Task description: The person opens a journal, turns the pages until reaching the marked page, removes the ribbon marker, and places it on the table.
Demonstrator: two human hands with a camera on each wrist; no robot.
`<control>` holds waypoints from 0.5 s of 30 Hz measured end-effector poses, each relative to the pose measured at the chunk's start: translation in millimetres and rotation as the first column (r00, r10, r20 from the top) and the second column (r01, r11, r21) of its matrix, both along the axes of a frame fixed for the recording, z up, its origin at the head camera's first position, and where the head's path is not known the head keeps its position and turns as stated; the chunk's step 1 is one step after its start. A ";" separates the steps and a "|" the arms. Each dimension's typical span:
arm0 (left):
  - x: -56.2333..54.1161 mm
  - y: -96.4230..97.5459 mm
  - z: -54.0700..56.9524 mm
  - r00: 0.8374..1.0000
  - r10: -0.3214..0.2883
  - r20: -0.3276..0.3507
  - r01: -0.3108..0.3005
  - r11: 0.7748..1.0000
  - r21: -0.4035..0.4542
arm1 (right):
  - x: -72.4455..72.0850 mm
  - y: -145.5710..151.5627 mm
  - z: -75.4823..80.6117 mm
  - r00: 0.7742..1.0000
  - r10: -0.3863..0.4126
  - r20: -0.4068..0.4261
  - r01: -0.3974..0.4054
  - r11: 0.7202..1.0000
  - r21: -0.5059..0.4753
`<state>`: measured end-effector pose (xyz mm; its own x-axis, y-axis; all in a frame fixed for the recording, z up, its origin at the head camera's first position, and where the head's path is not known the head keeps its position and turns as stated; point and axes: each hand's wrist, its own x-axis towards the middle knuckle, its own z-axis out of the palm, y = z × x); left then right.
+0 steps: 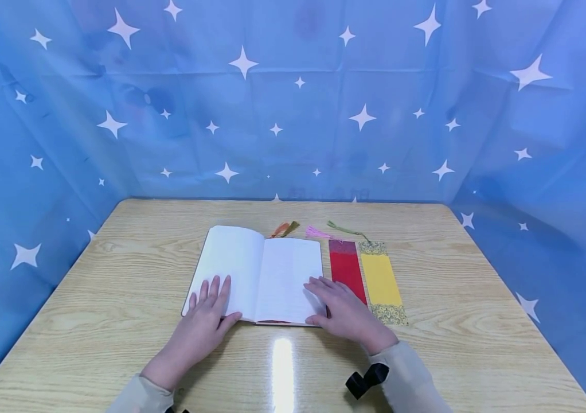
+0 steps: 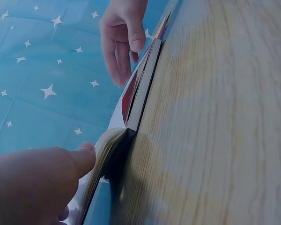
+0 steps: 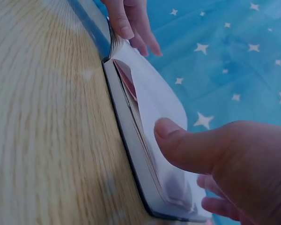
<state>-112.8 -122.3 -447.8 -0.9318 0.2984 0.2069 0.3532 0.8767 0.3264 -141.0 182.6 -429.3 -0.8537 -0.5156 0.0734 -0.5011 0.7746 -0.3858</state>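
An open notebook (image 1: pixel 288 281) with blank-looking white pages lies on the table. My left hand (image 1: pixel 204 322) rests on the lower part of the left page, fingers spread, thumb near the bottom edge. My right hand (image 1: pixel 347 312) lies over the lower right corner of the right page, its thumb (image 3: pixel 178 140) extended and holding nothing. Between the right-hand pages a red strip (image 2: pixel 128 99) shows at the bottom edge, the rest hidden. Orange and olive tassels (image 1: pixel 284 229) stick out past the top edge.
Right of the notebook lie a red bookmark (image 1: pixel 346 265) with a pink tassel and a yellow bookmark (image 1: pixel 382 281) with a green tassel. The right hand partly covers the red one. A blue star-patterned cloth (image 1: pixel 298 149) surrounds the wooden table (image 1: pixel 479 344).
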 end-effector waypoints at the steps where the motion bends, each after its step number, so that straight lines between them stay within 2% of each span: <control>1: 0.1 0.2 0.0 1.000 0.000 0.010 0.000 1.000 -0.001 | -0.4 0.7 -0.5 1.000 0.005 0.005 -0.005 1.000 0.003; 15: 1.2 1.2 -6.7 0.988 -0.020 0.154 0.021 1.000 -0.003 | -3.7 5.8 -6.2 0.997 0.045 0.059 -0.045 0.999 0.010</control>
